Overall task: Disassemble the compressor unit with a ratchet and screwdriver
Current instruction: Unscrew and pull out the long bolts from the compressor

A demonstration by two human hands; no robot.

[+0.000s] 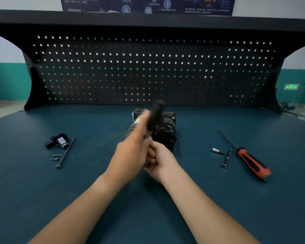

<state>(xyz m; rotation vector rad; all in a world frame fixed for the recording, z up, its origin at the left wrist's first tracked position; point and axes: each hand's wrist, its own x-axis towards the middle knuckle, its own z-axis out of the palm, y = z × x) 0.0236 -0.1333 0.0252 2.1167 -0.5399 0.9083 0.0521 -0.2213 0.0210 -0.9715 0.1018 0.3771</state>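
The dark compressor unit [165, 131] lies at the middle of the blue-green bench mat [95, 191], close to the pegboard. A black ratchet handle [156, 113] rises in front of it, blurred by motion. My left hand [130, 152], also blurred, holds the handle from the left. My right hand [161, 162] sits just below, fingers curled round the ratchet's lower end at the unit's near face; the ratchet head is hidden. A red-and-black screwdriver [252, 162] lies on the mat to the right, untouched.
Left of the unit lie a removed black-and-silver part [58, 140], a long bolt [65, 152] and two small screws [57, 155]. On the right are a small socket bit [217, 150] and an extension bar [226, 159]. A black pegboard [148, 71] closes the back.
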